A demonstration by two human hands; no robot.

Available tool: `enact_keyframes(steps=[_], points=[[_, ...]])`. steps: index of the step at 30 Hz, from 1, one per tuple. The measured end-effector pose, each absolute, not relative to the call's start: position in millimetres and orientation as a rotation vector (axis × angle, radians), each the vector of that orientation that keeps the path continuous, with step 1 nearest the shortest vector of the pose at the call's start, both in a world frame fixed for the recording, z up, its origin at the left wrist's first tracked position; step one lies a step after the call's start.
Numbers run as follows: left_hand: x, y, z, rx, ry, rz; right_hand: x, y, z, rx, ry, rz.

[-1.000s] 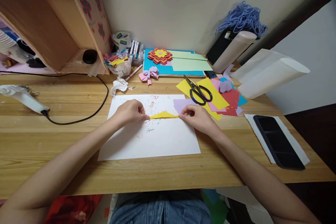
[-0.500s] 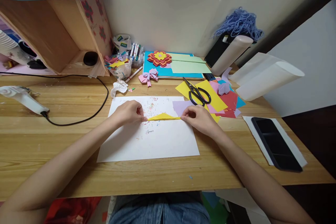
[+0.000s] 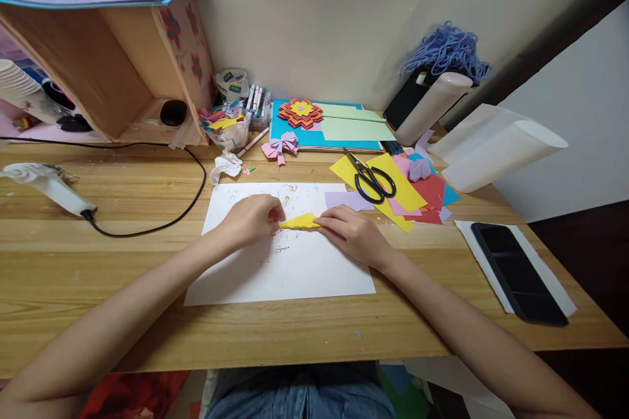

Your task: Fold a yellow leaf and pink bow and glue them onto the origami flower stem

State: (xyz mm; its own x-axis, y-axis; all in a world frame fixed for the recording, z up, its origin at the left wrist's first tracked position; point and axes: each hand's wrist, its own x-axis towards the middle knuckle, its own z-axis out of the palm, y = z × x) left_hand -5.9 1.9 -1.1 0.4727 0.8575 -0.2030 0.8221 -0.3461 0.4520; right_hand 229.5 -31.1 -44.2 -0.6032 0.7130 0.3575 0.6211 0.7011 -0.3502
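A folded piece of yellow paper (image 3: 299,222) stretches between my hands, low over a white sheet (image 3: 289,281) marked with small coloured specks. At its left tip, my left hand (image 3: 256,219) pinches it between thumb and fingers. My right hand (image 3: 354,230) has its fingers closed on the paper's right end, covering that part. Just beyond my right hand lie a lilac paper piece (image 3: 350,200) and black-handled scissors (image 3: 371,181), the latter resting on yellow paper scraps (image 3: 410,190).
A white glue gun (image 3: 49,186) with a black cord lies at left. Behind are a pink-lilac paper bow (image 3: 281,146), a layered paper flower (image 3: 300,112) and a tub of scraps (image 3: 230,131). A phone (image 3: 515,272) and rolled white paper (image 3: 501,150) are at right.
My right hand has slid left along the yellow paper and now covers its right end. The visible yellow strip is shorter. My left hand still pinches the left tip.
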Motion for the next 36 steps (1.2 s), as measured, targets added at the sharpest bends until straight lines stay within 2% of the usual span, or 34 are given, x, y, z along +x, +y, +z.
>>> enact_keyframes(steps=[5,13,18,29,36], points=[[15,-17,-6,2.665,1.067,0.152,228,-29,-44,-1.087,-2.389,0.337],[22,-15,-29,3.004,1.009,0.213,231,-28,-40,-1.075,-2.260,0.555],[20,-16,-25,2.877,1.047,0.309,231,-30,-37,-1.058,-2.265,0.510],[21,-23,-19,2.522,1.019,0.399,229,-34,-33,-0.998,-2.380,0.080],[21,-20,-16,2.367,0.990,0.379,236,-31,-30,-0.959,-2.419,0.099]])
